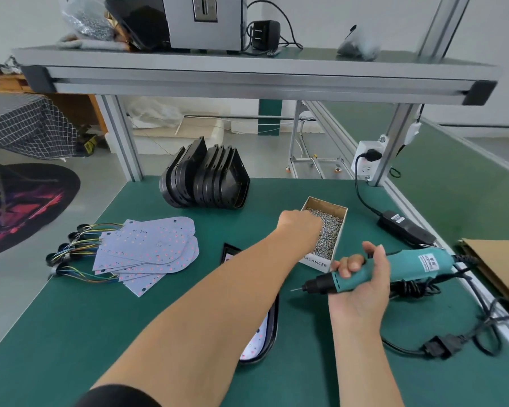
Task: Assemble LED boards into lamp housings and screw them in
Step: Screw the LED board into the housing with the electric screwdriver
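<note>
Head view: the left hand point(299, 226) digs curled fingers into the screws point(328, 233) in their box point(340, 207); whether it holds any, I cannot tell. The right hand point(362, 277) grips the screwdriver point(394, 270). The housing point(269, 333) lies under the left forearm, which could knock it; pinched screws may scatter.

Light was bright, even and diffuse, throwing only soft shadows under the forearms onto the green surface point(130, 333). The shelf point(247, 80) above it bowed from wide-angle distortion. Bags on the shelf looked slightly blurred; no harsh glare showed.
</note>
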